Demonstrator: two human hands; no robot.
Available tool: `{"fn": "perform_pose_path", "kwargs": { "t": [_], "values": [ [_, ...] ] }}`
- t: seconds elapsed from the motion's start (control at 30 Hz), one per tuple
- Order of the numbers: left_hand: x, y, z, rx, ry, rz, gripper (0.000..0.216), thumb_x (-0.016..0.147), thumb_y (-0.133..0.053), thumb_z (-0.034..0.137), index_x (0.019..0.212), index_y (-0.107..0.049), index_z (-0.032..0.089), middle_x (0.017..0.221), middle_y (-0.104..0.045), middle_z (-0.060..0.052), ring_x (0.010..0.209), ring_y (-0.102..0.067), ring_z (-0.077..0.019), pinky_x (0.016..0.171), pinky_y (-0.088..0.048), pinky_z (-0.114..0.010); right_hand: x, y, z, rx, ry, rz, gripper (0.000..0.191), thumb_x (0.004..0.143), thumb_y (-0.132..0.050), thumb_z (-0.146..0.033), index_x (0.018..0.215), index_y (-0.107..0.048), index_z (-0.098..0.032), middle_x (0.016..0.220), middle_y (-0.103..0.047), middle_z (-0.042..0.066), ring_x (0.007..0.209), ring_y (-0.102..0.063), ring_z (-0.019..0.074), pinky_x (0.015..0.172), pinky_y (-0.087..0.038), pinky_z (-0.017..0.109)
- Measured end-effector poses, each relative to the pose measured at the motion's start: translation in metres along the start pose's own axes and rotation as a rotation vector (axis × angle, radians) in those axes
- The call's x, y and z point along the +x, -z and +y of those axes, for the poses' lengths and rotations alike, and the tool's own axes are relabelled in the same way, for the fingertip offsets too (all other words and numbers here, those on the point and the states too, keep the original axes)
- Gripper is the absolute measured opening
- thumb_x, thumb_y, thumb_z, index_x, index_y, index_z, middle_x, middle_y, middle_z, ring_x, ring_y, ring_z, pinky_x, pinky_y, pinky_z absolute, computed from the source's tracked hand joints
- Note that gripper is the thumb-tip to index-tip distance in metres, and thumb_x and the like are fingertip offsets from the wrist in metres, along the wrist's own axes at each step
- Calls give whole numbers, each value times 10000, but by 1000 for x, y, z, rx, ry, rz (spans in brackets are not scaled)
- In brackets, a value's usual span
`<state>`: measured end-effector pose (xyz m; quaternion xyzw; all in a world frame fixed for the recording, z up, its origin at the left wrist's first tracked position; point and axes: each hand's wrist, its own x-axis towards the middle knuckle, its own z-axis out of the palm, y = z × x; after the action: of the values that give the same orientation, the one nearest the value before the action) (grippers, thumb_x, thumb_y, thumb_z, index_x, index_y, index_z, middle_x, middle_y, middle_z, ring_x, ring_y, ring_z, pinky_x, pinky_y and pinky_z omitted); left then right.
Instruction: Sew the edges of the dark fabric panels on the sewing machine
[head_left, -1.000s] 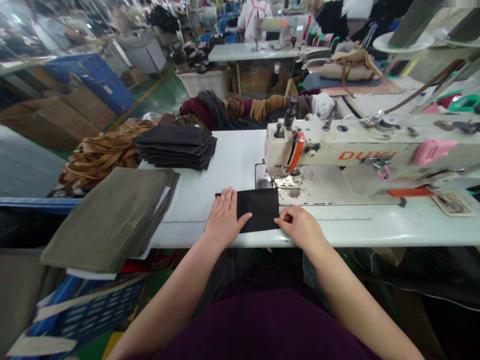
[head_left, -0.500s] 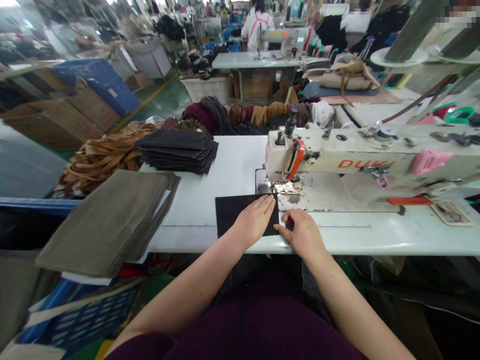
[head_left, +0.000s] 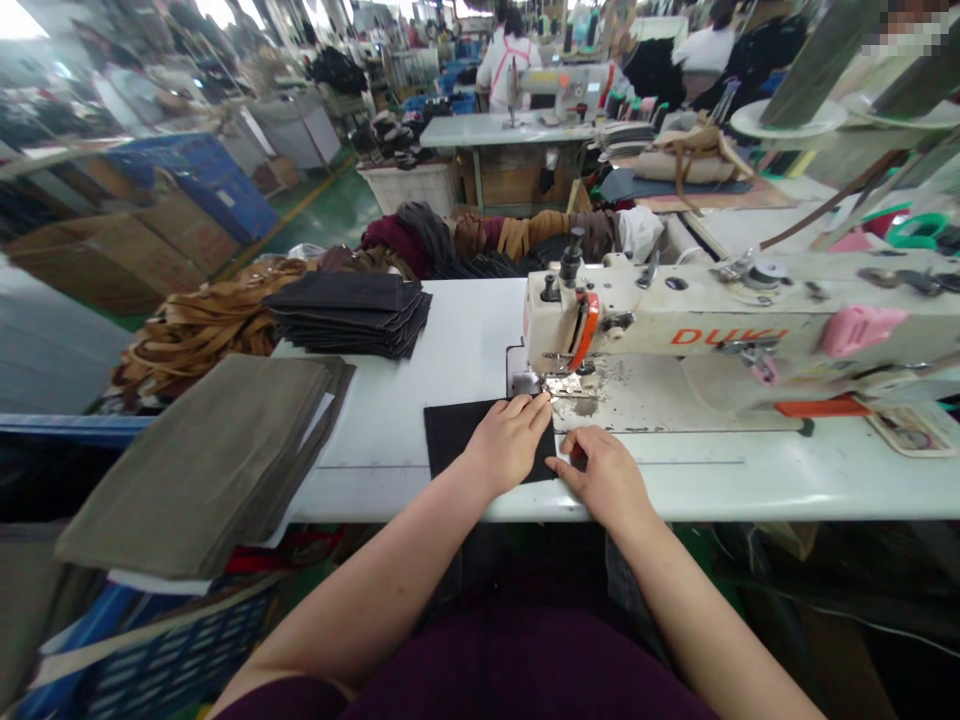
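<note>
A black fabric panel (head_left: 454, 432) lies flat on the white table, its far right corner by the presser foot of the sewing machine (head_left: 645, 315). My left hand (head_left: 511, 440) rests flat on the panel's right part, fingers stretched toward the machine's needle area. Beside the panel's right edge is my right hand (head_left: 604, 470), fingers curled and thumb apart from them. Its thumb tip touches the panel's edge, with nothing held between thumb and fingers. My left hand and forearm hide part of the panel.
A stack of black fabric pieces (head_left: 349, 312) stands at the table's back left. Olive-grey fabric panels (head_left: 202, 455) overhang the left edge. Brown straps (head_left: 199, 325) are heaped beyond it. Farther back are a blue bin (head_left: 199, 185), another sewing table (head_left: 495, 130) and a person (head_left: 511, 60).
The camera view has tilted slightly, so the table sits a little lower in the picture. Both hands and the black panel keep nearly the same places at the machine.
</note>
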<state>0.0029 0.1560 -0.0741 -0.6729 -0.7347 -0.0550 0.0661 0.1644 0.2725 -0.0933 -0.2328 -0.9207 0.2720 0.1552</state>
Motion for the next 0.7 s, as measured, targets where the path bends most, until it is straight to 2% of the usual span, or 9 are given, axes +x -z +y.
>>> {"fn": "perform_pose_path", "kwargs": {
  "t": [0.5, 0.7],
  "values": [
    [3, -7, -3, 12, 17, -5, 452, 1030, -411, 208, 1474, -472, 148, 1553, -460, -94, 1375, -455, -257, 1089, -431, -401, 4, 3, 0, -30, -33, -12, 198, 894, -695, -384, 849, -566, -240, 816, -597, 13, 757, -555, 195, 731, -382, 309],
    [4, -10, -2, 30, 40, 17, 460, 1032, -405, 197, 1483, -456, 121, 1549, -466, -92, 1386, -442, -251, 1094, -431, -391, 6, 4, -2, -56, -75, -13, 216, 885, -718, -387, 847, -559, -245, 788, -591, -11, 728, -544, 181, 694, -355, 296]
  ]
}}
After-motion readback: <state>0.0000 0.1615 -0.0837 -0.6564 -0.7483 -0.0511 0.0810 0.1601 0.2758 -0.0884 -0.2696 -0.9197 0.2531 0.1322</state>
